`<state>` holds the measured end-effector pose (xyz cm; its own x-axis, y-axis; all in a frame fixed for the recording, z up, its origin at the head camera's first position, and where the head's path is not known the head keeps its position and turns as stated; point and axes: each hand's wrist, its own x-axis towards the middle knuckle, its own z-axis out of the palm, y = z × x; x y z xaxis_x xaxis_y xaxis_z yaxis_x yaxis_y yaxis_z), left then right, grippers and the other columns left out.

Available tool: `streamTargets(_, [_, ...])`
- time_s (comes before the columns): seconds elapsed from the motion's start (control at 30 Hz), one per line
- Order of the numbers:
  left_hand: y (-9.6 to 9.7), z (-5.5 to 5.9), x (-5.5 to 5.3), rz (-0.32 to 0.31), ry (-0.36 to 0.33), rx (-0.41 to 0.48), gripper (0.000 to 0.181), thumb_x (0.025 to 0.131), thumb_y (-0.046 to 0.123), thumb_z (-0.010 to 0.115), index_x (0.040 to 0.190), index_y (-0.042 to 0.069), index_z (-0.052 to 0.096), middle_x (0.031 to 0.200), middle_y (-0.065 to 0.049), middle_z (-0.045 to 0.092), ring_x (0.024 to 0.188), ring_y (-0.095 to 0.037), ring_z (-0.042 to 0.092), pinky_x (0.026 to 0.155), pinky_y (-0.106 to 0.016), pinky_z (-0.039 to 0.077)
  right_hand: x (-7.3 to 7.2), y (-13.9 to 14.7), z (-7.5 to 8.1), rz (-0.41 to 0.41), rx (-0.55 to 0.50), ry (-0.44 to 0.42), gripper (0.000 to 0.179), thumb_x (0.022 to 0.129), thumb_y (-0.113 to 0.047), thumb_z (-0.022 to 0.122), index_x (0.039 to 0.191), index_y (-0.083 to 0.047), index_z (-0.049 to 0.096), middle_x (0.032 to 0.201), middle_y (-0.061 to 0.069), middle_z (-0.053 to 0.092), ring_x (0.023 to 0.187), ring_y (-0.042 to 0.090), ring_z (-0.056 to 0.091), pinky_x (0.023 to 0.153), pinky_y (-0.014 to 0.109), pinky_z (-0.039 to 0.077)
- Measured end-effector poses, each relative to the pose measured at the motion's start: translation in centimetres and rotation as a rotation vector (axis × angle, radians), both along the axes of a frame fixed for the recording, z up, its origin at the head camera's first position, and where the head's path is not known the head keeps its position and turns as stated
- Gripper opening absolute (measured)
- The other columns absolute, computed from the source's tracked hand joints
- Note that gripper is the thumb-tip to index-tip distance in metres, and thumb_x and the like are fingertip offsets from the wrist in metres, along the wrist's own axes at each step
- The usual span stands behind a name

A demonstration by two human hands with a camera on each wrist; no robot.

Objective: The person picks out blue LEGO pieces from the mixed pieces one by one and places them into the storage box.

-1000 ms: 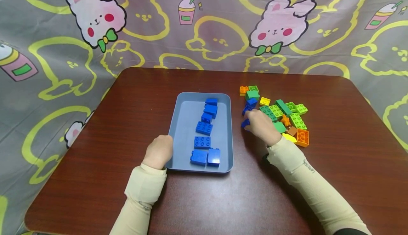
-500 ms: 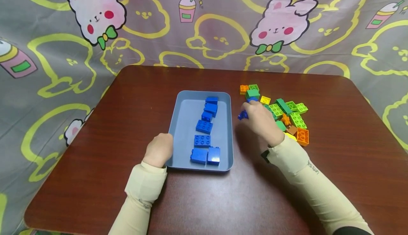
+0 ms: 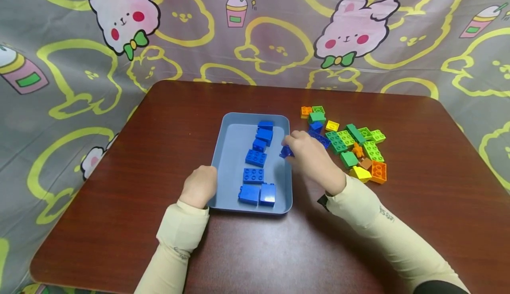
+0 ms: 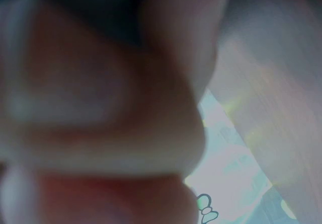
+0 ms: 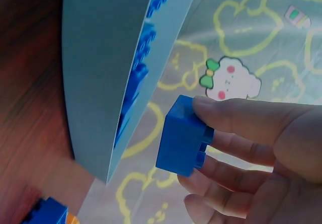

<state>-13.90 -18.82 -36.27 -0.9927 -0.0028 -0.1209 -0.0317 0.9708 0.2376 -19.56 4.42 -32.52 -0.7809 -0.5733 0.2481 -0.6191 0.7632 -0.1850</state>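
My right hand [image 3: 316,162] pinches a blue building brick [image 5: 182,138] between thumb and fingers, over the tray's right rim in the head view. The right wrist view shows this brick with its studs toward the palm, beside the tray's outer wall. My left hand [image 3: 198,187], fingers curled, grips the left rim of the blue-grey tray [image 3: 229,161]; its fingers fill the left wrist view, blurred. Inside the tray several blue bricks [image 3: 253,176] lie in an uneven line, toward its right side.
Right of the tray, two blue bricks, a long one [image 3: 319,139] and a smaller one [image 3: 316,127], lie beside a loose pile of green bricks [image 3: 337,142], yellow bricks [image 3: 360,174] and orange bricks [image 3: 378,172]. A patterned cloth [image 3: 275,41] hangs behind the table [image 3: 247,254].
My right hand has lifted the blue brick from beside the pile and carried it left to the tray's right rim. The left hand has stayed at the left rim.
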Motion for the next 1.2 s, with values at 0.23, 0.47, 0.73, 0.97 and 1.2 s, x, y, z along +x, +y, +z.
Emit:
streamTargets(0.23, [0.0, 0.0, -0.1, 0.007, -0.021, 0.001, 0.024, 0.085, -0.008, 0.041, 0.078, -0.006, 0.064, 0.081, -0.024, 0.061, 0.070, -0.032, 0.060, 0.052, -0.043, 0.048, 0.4, -1.0, -0.9, 0.124, 0.057, 0.075, 0.031, 0.065, -0.012, 0.080, 0.090, -0.002, 0.065, 0.078, 0.009, 0.058, 0.071, 0.021, 0.052, 0.058, 0.027, 0.047])
streamTargets(0.47, [-0.1, -0.2, -0.2, 0.016, -0.038, 0.006, 0.024, 0.085, -0.007, 0.041, 0.078, -0.006, 0.064, 0.081, -0.023, 0.061, 0.069, -0.031, 0.060, 0.052, -0.043, 0.048, 0.6, -1.7, -1.8, 0.186, 0.143, 0.068, 0.032, 0.065, -0.015, 0.081, 0.090, -0.002, 0.065, 0.077, 0.008, 0.058, 0.067, 0.019, 0.054, 0.055, 0.025, 0.046])
streamTargets(0.73, [-0.1, -0.2, -0.2, 0.018, -0.033, 0.006, 0.023, 0.085, -0.007, 0.041, 0.078, -0.006, 0.064, 0.081, -0.023, 0.061, 0.070, -0.032, 0.060, 0.052, -0.044, 0.048, 0.6, -2.2, -2.6, 0.211, 0.200, 0.055, 0.031, 0.065, -0.018, 0.080, 0.089, -0.004, 0.066, 0.074, 0.006, 0.059, 0.065, 0.016, 0.053, 0.051, 0.023, 0.042])
streamTargets(0.97, [-0.1, -0.1, -0.1, 0.012, -0.016, 0.003, 0.024, 0.085, -0.007, 0.041, 0.077, -0.006, 0.064, 0.080, -0.023, 0.061, 0.070, -0.032, 0.060, 0.053, -0.044, 0.048, 0.5, -2.3, -3.2, 0.219, 0.226, 0.031, 0.027, 0.067, -0.019, 0.079, 0.088, -0.007, 0.066, 0.074, 0.004, 0.058, 0.067, 0.017, 0.052, 0.050, 0.024, 0.040])
streamTargets(1.2, [-0.1, -0.2, -0.2, 0.008, -0.005, -0.005, 0.024, 0.085, -0.007, 0.042, 0.078, -0.006, 0.064, 0.080, -0.023, 0.062, 0.070, -0.032, 0.060, 0.053, -0.044, 0.048, 0.4, -2.4, -3.6, 0.226, 0.228, 0.012, 0.026, 0.068, -0.020, 0.078, 0.087, -0.008, 0.066, 0.076, 0.003, 0.059, 0.068, 0.017, 0.053, 0.052, 0.026, 0.040])
